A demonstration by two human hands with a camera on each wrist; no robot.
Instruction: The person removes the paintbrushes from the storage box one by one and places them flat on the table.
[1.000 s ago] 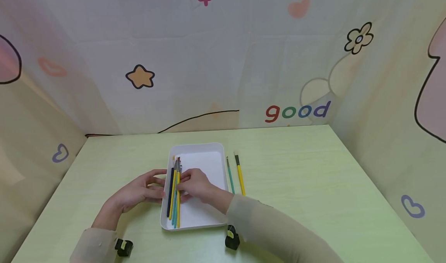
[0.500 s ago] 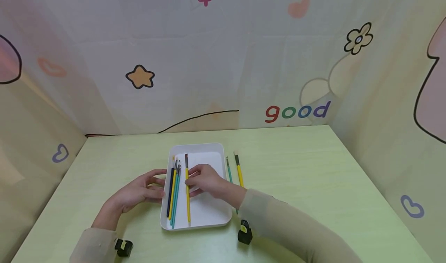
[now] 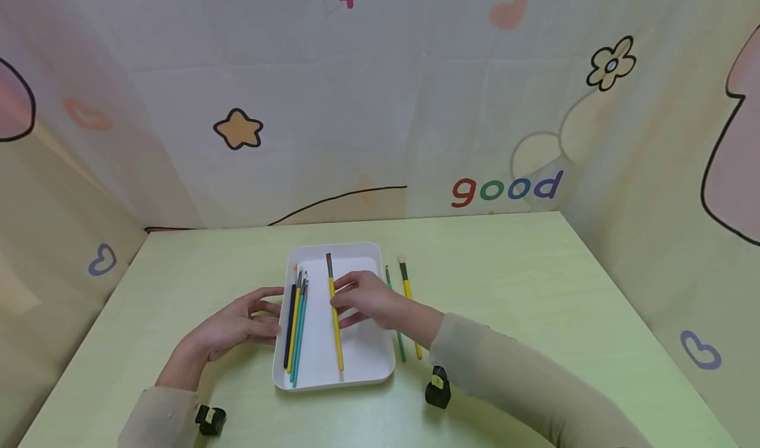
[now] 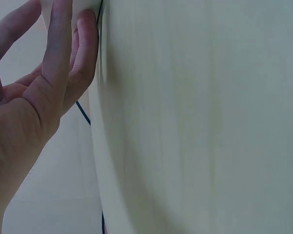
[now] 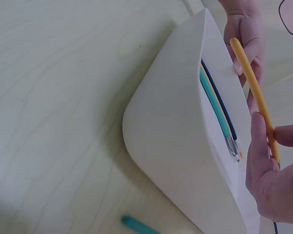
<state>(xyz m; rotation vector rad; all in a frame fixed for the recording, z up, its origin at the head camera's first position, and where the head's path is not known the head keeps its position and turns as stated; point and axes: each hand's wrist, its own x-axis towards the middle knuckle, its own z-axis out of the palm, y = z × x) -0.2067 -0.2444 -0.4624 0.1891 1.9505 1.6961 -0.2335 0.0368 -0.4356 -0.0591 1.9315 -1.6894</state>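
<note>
Pinched between the thumb and fingers of my right hand [image 3: 368, 297] is a yellow paintbrush [image 3: 336, 329] with a brown tip. It is held over the white tray [image 3: 362, 362], bristles pointing to the far side. My left hand [image 3: 243, 322] touches the tray's left wall with loosely extended fingertips; the left wrist view shows the fingers [image 4: 58, 44] against it. Along the tray's left side lie several brushes: a dark blue one [image 3: 289, 332], a yellow one [image 3: 293, 329] and teal ones [image 3: 299, 336]. The right wrist view shows the held brush's yellow handle [image 5: 254, 85] clearly.
Right of the tray, a teal brush [image 3: 400, 348] and a yellow brush [image 3: 406, 282] lie on the pale green table [image 3: 505, 289], partly hidden by my right forearm. A printed cloth [image 3: 356, 105] hangs behind the table and along both sides.
My right hand has taken the yellow brush out of the group at the left and moved it rightward to about the tray's middle. The left hand stays where it was.
</note>
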